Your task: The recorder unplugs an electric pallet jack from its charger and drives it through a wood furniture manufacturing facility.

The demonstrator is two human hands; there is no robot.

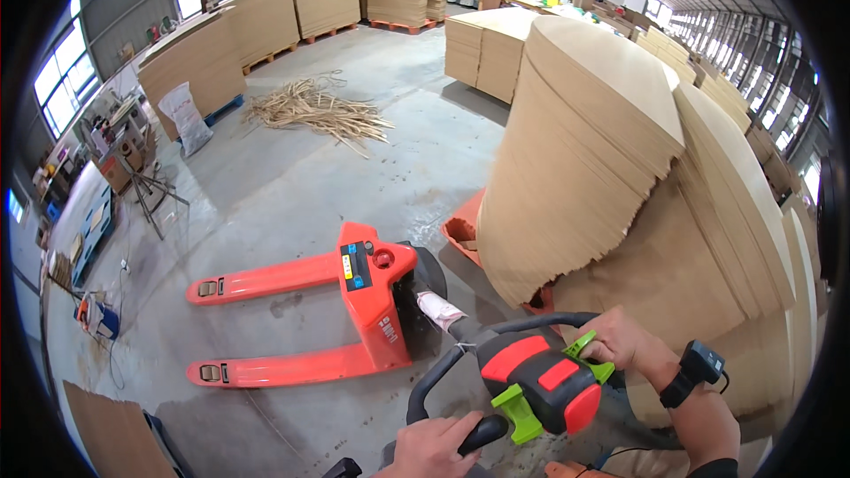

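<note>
A red electric pallet jack (372,301) stands before me, its two forks pointing left and lying low over the floor. Its black and red control head (540,376) has green levers on both sides. My left hand (434,444) is closed round the black grip at the near end of the handle. At the far end my right hand (615,336) wraps the other grip beside a green lever (580,345); the grip is mostly hidden under it. A black strapped device (695,372) sits on my right wrist.
Tall stacks of brown cardboard sheets (584,133) rise close on the right, over an orange pallet (465,230). Loose strips (319,115) lie piled on the floor ahead. A white sack (186,119), a tripod (150,190) and a bucket (97,317) stand to the left.
</note>
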